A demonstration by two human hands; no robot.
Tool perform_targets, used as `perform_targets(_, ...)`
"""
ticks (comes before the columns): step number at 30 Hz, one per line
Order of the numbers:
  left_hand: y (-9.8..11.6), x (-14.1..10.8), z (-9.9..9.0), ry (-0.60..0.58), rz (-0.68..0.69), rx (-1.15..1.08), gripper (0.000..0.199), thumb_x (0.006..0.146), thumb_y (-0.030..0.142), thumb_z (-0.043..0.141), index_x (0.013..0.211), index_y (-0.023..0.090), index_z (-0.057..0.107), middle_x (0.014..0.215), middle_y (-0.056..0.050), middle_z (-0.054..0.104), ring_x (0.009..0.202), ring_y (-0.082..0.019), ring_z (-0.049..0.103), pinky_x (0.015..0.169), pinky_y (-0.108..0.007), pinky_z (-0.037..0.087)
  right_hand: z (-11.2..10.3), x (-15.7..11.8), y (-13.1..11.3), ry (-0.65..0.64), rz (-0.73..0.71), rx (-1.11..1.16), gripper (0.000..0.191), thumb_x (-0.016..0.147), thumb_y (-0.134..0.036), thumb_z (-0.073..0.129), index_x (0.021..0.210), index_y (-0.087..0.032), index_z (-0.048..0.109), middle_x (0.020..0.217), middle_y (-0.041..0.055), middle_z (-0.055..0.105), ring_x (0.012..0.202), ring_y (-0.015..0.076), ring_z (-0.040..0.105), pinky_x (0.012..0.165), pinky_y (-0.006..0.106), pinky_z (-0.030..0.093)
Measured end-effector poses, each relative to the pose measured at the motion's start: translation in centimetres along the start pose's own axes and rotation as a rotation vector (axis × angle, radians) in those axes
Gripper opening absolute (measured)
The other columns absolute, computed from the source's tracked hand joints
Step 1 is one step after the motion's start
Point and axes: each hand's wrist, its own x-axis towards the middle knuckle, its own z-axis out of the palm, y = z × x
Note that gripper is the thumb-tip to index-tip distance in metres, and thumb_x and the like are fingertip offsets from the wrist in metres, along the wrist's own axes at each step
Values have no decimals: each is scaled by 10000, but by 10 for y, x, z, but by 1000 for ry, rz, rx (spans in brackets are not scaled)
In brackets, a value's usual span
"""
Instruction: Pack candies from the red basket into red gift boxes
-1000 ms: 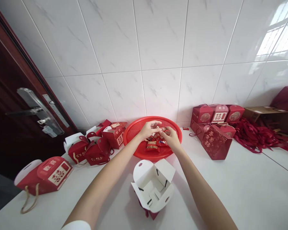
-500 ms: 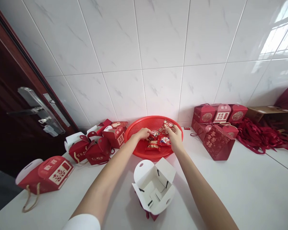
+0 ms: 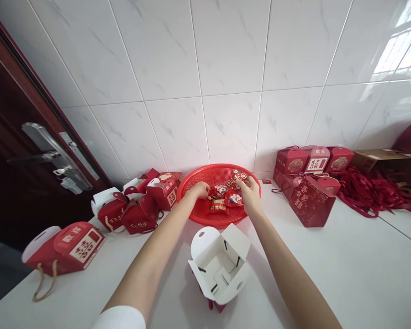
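Both hands reach into a red plastic basket holding several wrapped sweets. My left hand is curled closed at the left of the sweets; its fingertips are partly hidden, so what they hold cannot be made out. My right hand has thumb and fingers pinched on a red and gold patterned candy packet at the basket's back right. A gold-banded sweet and a red sweet with a white and blue print lie between the hands. In front stands an open gift box, its white inside bare.
Red gift boxes with rope handles and other open boxes line the left. At right are stacked red boxes, a tilted red box, red ribbons and a cardboard box. A tiled wall rises behind.
My left hand has shifted slightly left, away from the middle of the sweets, uncovering more of them. My right hand stays at the patterned packet.
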Motion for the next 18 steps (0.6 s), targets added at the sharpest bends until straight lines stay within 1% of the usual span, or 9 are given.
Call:
perform_targets(4, 1, 0, 0, -33, 3, -36, 228, 925, 291, 663, 1120, 173, 658, 1206, -84, 646, 1078, -229, 636, 911, -420, 550, 0, 0, 0, -7, -2, 20, 203, 671, -352, 681, 752, -217, 552, 751, -16, 655, 740, 178, 604, 679, 299, 474)
perform_targets(7, 0, 0, 2, -28, 9, -128, 195, 907, 273, 685, 1063, 159, 668, 1170, -81, 656, 1059, -225, 638, 907, -423, 547, 0, 0, 0, -7, -4, 34, 206, 667, -352, 689, 746, -217, 555, 747, -19, 651, 740, 175, 603, 681, 297, 475)
perform_targets(9, -1, 0, 3, -19, 5, -220, 202, 916, 283, 674, 1074, 159, 664, 1141, -76, 663, 1023, -216, 649, 879, -408, 558, 0, 1, 1, -7, -4, 44, 205, 664, -352, 691, 755, -217, 566, 747, -20, 652, 747, 178, 607, 688, 299, 480)
perform_targets(12, 0, -1, 2, 29, 8, -409, 250, 945, 317, 634, 1140, 162, 648, 1162, -81, 659, 993, -208, 656, 844, -389, 572, 0, 1, 1, -11, -3, 62, 209, 662, -351, 693, 770, -216, 574, 755, -19, 656, 751, 181, 610, 691, 302, 483)
perform_targets(15, 2, -4, -5, 115, 33, -646, 306, 956, 352, 613, 1183, 147, 626, 1167, -88, 653, 966, -206, 659, 815, -388, 579, 1, 1, 0, -18, -9, 83, 215, 663, -347, 699, 775, -215, 571, 774, -17, 664, 757, 181, 614, 697, 304, 486)
perform_targets(18, 5, -9, -13, 194, 69, -890, 277, 962, 369, 599, 1099, 132, 639, 1035, -65, 673, 852, -170, 659, 742, -344, 574, 1, 1, -1, -17, -16, 102, 215, 664, -349, 703, 778, -217, 576, 787, -17, 673, 777, 184, 623, 720, 312, 496)
